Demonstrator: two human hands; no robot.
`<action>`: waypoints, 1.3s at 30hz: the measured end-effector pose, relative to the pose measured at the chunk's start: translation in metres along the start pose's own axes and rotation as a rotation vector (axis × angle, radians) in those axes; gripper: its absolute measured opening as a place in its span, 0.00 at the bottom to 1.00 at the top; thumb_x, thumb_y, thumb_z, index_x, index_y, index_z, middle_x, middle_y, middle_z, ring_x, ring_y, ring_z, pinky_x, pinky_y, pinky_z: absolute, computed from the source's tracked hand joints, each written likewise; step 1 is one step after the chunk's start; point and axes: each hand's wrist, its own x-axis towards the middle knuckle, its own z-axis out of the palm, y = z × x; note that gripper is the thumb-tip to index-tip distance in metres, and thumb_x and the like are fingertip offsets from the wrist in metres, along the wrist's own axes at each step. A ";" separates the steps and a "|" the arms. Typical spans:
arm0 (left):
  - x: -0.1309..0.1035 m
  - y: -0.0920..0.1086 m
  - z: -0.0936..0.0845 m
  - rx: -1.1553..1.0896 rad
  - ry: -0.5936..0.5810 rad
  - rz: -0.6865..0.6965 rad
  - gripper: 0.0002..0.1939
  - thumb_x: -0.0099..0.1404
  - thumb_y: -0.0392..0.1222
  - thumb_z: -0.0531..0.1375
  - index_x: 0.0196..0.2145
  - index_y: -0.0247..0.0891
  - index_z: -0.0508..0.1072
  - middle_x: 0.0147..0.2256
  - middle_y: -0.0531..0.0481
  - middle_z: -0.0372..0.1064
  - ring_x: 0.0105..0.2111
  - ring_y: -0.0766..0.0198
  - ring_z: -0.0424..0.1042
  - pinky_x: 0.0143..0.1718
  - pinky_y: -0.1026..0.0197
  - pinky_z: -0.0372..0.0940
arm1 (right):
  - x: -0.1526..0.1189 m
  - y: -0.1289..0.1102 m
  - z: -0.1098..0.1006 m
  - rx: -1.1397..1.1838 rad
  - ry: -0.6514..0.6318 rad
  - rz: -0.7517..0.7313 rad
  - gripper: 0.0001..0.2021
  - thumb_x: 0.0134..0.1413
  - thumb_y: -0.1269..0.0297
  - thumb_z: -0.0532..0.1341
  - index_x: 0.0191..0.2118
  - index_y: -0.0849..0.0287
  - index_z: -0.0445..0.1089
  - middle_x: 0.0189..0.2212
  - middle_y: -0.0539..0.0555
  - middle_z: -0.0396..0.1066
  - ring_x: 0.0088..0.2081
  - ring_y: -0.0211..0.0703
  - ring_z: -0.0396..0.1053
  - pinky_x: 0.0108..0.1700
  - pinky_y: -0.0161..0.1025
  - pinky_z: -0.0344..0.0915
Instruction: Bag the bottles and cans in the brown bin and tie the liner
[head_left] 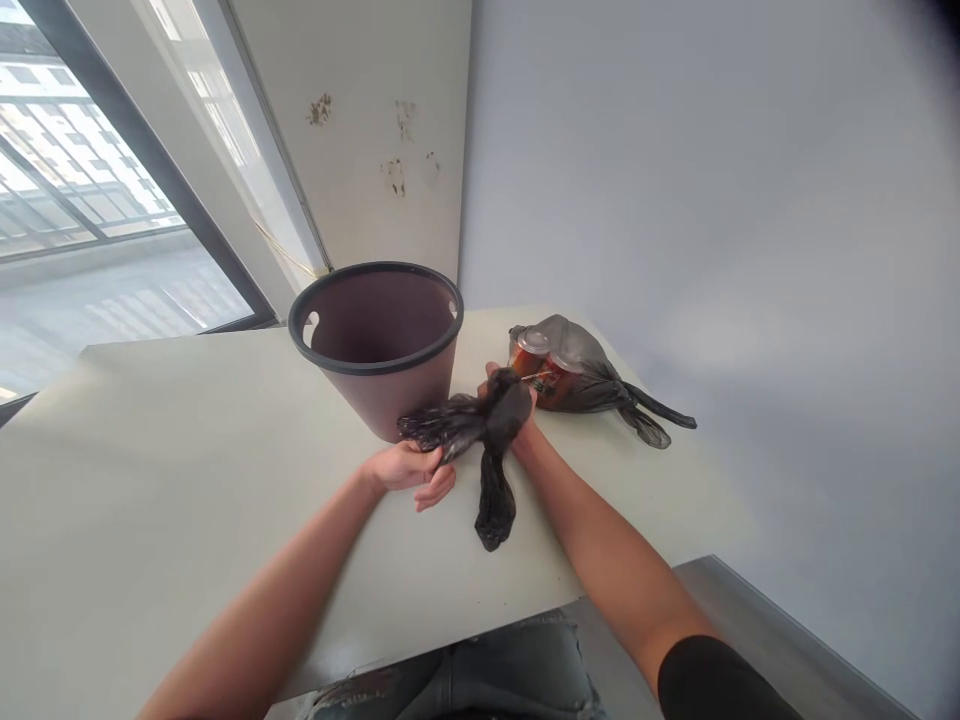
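Gathered black plastic bag (495, 490) hangs between my two hands, its lower end loose over the table. My left hand (416, 473) pinches one stretched end of it, just in front of the bin. Around the bunched middle is my right hand (525, 400), its fingers partly hidden by the plastic. A brownish-purple bin (405, 395) with a dark rim and side handle holes stands upright behind my left hand; its visible inside shows no contents. Beyond my right hand lies a translucent dark bag (589, 350) with red cans in it, its twisted ends pointing right.
The pale table (187, 450) reaches to a wall (675, 200) on the right. At the back stands a light panel (367, 120) with peeled spots. A window (90, 200) with a railing outside is at the left. The table's front edge is near my legs.
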 end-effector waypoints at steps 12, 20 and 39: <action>-0.008 0.010 -0.006 0.071 -0.281 -0.292 0.32 0.60 0.74 0.62 0.16 0.44 0.79 0.14 0.39 0.67 0.15 0.54 0.69 0.18 0.52 0.65 | -0.009 -0.018 0.016 0.000 -0.719 0.295 0.33 0.57 0.40 0.69 0.57 0.62 0.71 0.23 0.50 0.75 0.23 0.38 0.70 0.30 0.33 0.65; 0.001 0.028 0.004 0.157 -0.316 -0.328 0.22 0.65 0.60 0.66 0.26 0.38 0.85 0.23 0.35 0.77 0.22 0.47 0.78 0.24 0.51 0.75 | -0.001 -0.013 0.026 -0.152 -0.929 0.292 0.20 0.57 0.55 0.74 0.49 0.66 0.80 0.27 0.49 0.73 0.29 0.36 0.69 0.34 0.33 0.64; -0.003 -0.008 -0.010 -0.094 -0.230 -0.252 0.52 0.50 0.87 0.58 0.36 0.27 0.81 0.24 0.38 0.76 0.20 0.54 0.76 0.21 0.57 0.75 | -0.009 -0.002 0.012 0.291 -0.657 -0.043 0.22 0.52 0.45 0.70 0.22 0.59 0.71 0.19 0.53 0.68 0.25 0.44 0.67 0.31 0.39 0.63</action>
